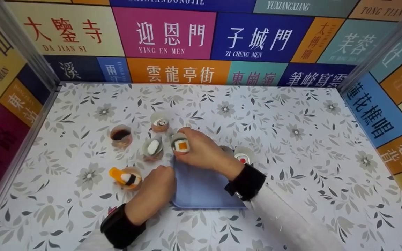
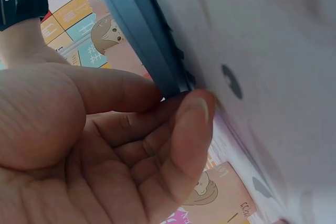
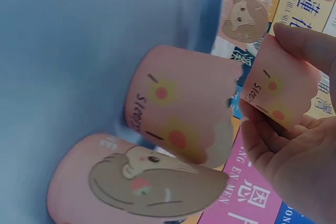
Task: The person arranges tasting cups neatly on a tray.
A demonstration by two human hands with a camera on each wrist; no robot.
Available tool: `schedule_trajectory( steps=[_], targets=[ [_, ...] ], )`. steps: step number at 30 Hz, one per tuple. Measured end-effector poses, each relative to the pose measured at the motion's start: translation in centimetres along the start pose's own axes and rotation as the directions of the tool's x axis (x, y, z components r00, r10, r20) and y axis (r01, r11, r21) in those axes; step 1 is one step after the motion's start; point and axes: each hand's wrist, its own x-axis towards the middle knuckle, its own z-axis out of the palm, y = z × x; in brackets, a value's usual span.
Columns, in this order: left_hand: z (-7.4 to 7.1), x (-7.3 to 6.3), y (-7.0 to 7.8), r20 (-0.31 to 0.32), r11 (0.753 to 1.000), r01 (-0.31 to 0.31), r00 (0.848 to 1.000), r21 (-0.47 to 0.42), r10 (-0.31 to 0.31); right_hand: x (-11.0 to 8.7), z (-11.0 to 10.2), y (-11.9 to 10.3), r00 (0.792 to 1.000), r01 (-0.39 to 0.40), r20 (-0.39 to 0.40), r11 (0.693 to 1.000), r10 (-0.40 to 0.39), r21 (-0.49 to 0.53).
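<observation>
My right hand (image 1: 201,148) grips a pink paper baking cup (image 3: 283,85) over the far left part of a blue tray (image 1: 204,188). Inside that cup sits a toy sushi piece with an orange square centre. Thumb and fingers of my left hand (image 2: 131,129) pinch the tray's left edge. Two more pink cups stand on the tray: one with a flower print (image 3: 184,103) and one with a cartoon girl (image 3: 131,182). In the head view, my right hand and wrist partly hide them; a red-centred piece (image 1: 243,160) shows in one.
Left of the tray stand several cups: one with dark contents (image 1: 120,135), one with a swirl-marked piece (image 1: 159,122), one with a white piece (image 1: 153,148), and one with an orange-topped piece (image 1: 127,177). Lettered panels (image 1: 169,35) wall the table (image 1: 326,167) at the back and sides.
</observation>
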Motion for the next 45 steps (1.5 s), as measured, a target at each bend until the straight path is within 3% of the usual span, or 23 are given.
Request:
schedule_trajectory(
  steps=[8, 16, 23, 30, 35, 45],
  targets=[
    [-0.1, 0.2, 0.0, 0.036, 1.0, 0.024, 0.999, 0.015, -0.025, 0.4, 0.5, 0.8, 0.996, 0.032, 0.086, 0.999, -0.029, -0.026],
    [0.0, 0.1, 0.1, 0.005, 1.0, 0.012, 1.0, -0.006, -0.011, 0.3, 1.0, 1.5, 0.988, 0.051, 0.148, 0.997, -0.042, -0.06],
    [0.1, 0.2, 0.0, 0.001, 1.0, 0.012, 1.0, 0.003, -0.012, 0.2, 1.4, 1.8, 0.985, 0.117, 0.148, 0.981, -0.094, -0.156],
    [0.0, 0.3, 0.1, 0.032, 1.0, 0.018, 0.999, 0.012, -0.018, -0.1, 1.1, 1.8, 0.984, 0.076, 0.173, 0.979, -0.043, -0.189],
    [-0.1, 0.4, 0.1, 0.057, 1.0, 0.024, 0.998, 0.001, -0.024, -0.8, -0.3, 1.8, 0.987, 0.083, 0.149, 0.981, -0.057, -0.173],
    [0.1, 0.1, -0.1, 0.0, 1.0, -0.025, 1.0, -0.001, 0.025, -3.6, -5.7, 2.0, 0.999, 0.043, 0.005, 0.98, -0.043, -0.194]
  ],
)
